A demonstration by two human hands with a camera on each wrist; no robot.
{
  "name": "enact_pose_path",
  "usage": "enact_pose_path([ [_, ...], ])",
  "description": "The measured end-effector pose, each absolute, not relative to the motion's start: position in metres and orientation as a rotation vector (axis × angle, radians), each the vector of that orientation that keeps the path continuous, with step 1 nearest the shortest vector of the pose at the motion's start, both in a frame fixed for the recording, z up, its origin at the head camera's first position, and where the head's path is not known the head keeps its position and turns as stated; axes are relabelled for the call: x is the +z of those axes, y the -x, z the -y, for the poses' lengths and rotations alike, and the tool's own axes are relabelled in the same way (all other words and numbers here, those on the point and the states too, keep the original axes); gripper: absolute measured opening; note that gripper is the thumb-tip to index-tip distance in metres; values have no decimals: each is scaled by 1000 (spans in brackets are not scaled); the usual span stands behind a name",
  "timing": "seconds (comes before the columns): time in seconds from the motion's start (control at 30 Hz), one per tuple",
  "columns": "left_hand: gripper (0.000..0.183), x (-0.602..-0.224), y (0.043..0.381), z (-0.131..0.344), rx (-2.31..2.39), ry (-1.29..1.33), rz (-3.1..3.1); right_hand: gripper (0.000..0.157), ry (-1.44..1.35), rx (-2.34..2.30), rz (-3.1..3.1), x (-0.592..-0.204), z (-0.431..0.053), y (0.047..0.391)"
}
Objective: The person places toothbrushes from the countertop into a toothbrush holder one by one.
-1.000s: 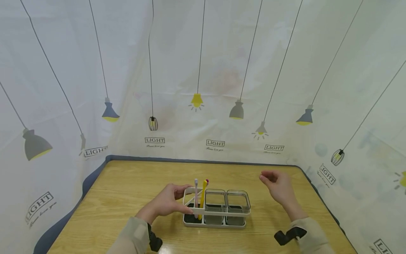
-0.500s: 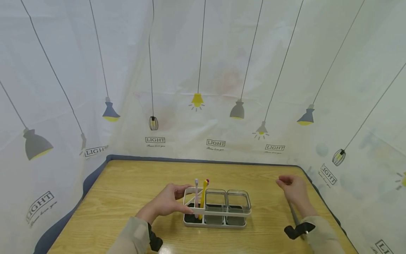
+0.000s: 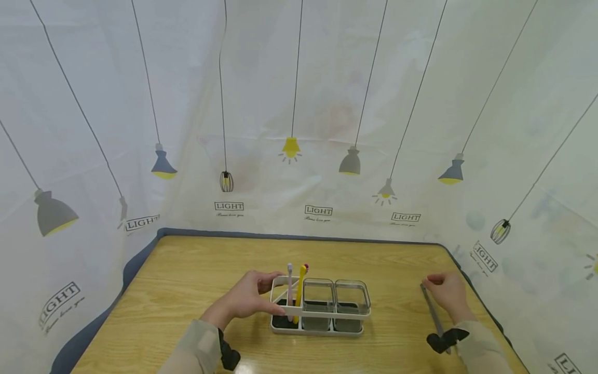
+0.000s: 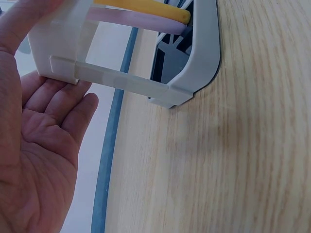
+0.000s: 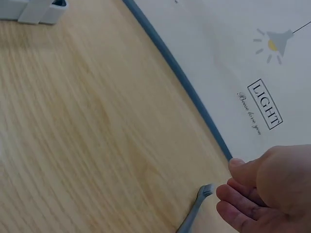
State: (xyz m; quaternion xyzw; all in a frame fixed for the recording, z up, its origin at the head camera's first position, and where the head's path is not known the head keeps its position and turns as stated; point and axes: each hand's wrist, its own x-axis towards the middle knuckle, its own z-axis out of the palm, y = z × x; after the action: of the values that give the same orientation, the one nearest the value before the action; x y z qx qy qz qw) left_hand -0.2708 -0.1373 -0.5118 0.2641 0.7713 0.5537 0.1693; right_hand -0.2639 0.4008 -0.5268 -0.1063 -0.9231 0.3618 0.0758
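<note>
My left hand grips the left end of a white toothbrush holder, thumb in front and fingers behind. In its left compartment a lilac toothbrush and a yellow toothbrush stand upright. Two clear cups fill the other compartments. At the right, a grey toothbrush lies on the table, partly hidden by the wrist strap in the head view. Beside its head is my right hand, fingers loosely bent and holding nothing. The right wrist view has the bristles just short of the fingertips.
The wooden table has a dark blue edge at the back. A white sheet printed with lamps hangs behind it and along both sides. Black camera mounts sit on the wrists.
My right hand has moved right and toward me, down beside the grey toothbrush, which has come into sight from under the forearm. The left hand and the holder stay where they were.
</note>
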Motion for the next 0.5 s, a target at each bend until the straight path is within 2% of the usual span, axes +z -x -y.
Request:
enact_pose_path([
  [0.23,87,-511,271,136,1576,-742,-2203,36,356,986,2860,-544,-414,264],
  [0.5,90,-513,271,138,1563,-738,-2219,34,382,998,2895,-546,-411,262],
])
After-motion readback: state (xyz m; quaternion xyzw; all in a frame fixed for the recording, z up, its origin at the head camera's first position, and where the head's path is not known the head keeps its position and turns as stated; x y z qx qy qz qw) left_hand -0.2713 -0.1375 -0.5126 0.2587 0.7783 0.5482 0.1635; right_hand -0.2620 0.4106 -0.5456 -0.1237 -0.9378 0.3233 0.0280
